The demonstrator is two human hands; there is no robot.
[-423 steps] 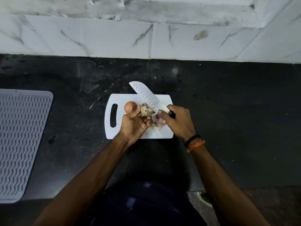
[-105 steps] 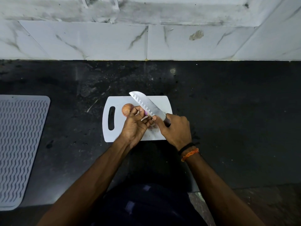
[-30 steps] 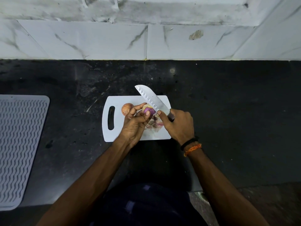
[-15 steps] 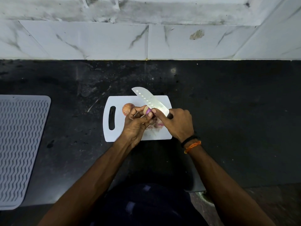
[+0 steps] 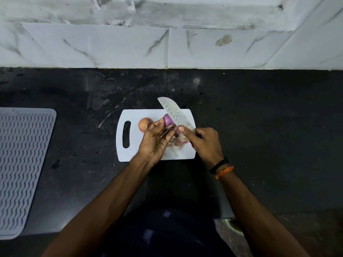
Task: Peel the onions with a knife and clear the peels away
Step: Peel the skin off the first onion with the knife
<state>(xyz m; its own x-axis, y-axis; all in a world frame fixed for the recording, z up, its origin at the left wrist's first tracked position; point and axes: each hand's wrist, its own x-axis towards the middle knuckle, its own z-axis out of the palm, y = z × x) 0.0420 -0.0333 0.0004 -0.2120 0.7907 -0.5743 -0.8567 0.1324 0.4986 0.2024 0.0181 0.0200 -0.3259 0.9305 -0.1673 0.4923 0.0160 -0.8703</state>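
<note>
My left hand (image 5: pixel 155 140) grips a purple, partly peeled onion (image 5: pixel 168 121) just above the white cutting board (image 5: pixel 133 153). My right hand (image 5: pixel 205 143) holds a knife (image 5: pixel 173 113) by its handle, thumb stretched along the blade's base. The blade points up and left and lies against the onion's right side. A second onion (image 5: pixel 144 124), still in its brown skin, sits on the board left of my left hand. Loose peels (image 5: pixel 179 141) lie on the board between my two hands.
The board lies on a black stone counter (image 5: pixel 259 127) against a white marble-tiled wall (image 5: pixel 167 49). A grey ribbed drying mat (image 5: pixel 22 164) covers the counter's left end. The counter's front edge runs just below my forearms.
The onion's purple flesh shows more than half a second ago. The knife blade has tilted more upright and shifted slightly right against the onion. Both hands stay over the board.
</note>
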